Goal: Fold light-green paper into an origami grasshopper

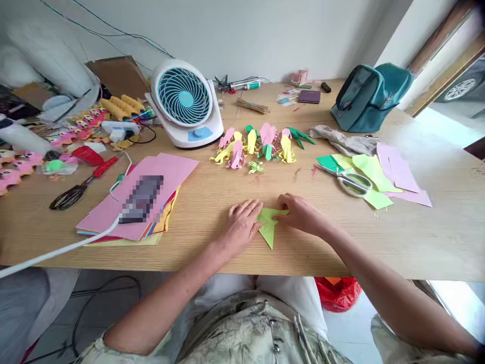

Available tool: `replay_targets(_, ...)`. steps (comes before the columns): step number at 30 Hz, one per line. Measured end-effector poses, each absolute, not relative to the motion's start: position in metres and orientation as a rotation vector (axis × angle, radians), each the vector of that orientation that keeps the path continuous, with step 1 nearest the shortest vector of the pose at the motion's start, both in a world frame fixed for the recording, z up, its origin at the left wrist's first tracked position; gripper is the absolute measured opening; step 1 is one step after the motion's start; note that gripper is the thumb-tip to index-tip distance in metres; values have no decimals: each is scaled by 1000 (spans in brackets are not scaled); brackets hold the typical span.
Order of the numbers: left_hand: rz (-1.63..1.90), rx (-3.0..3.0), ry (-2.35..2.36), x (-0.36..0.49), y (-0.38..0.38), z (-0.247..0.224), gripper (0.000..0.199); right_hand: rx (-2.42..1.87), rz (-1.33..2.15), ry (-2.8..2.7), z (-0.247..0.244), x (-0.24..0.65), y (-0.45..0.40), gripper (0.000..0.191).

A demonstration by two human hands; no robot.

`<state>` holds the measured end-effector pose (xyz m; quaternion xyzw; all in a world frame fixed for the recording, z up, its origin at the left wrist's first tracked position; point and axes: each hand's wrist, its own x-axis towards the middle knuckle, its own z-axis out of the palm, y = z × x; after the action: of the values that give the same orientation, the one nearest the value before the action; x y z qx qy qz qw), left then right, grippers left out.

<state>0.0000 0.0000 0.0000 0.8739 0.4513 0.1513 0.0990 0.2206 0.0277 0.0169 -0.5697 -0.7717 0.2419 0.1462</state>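
Note:
A folded piece of light green paper (270, 228) lies on the wooden table near its front edge, one point toward me. My left hand (244, 222) rests flat on its left side, fingers stretched out. On the right, the fingers of my right hand (297, 213) are bent and pinch the paper's right corner. Part of the sheet is hidden under both hands. Beyond them stands a group of folded paper figures (268, 135) in pink, yellow and green, with a small light green one (256, 167) closest to my hands.
Scissors (354, 183) lie on green and pink paper sheets (403, 169) at right. Stacked coloured paper (172, 164) with a blurred phone is at left, a white cable (76, 246) beside it. A fan (185, 101) and a teal backpack (369, 98) stand behind; a red bag (337, 296) is below.

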Motion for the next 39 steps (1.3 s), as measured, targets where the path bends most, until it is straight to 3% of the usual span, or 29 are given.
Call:
replay_targets(5, 395, 2486, 1330, 1, 21, 26, 43, -1355, 1007, -2077, 22, 221, 32, 15)
replay_targets(8, 486, 2345, 1280, 3, 42, 45, 12, -1184, 1089, -1871, 35, 221, 46, 29)
replay_targets(11, 696, 2082, 1172, 7, 60, 55, 24, -990, 1237, -1634, 47, 221, 61, 43)
replay_targets(14, 882, 1902, 1147, 13, 68, 50, 27, -936, 1377, -1535, 44, 221, 68, 40)
replay_targets(21, 875, 1798, 1043, 20, 68, 29, 23, -1030, 1466, -1550, 23, 221, 61, 48)
replay_targets(26, 978, 1794, 1033, 20, 66, 32, 29, -1039, 1452, -1584, 23, 219, 58, 43)
replay_targets(32, 909, 1764, 1040, 19, 64, 28, 22, -1137, 1352, -1762, 21, 215, 54, 36)
replay_targets(39, 958, 1659, 977, 19, 64, 31, 32, -1148, 1332, -1867, 23, 211, 49, 34)
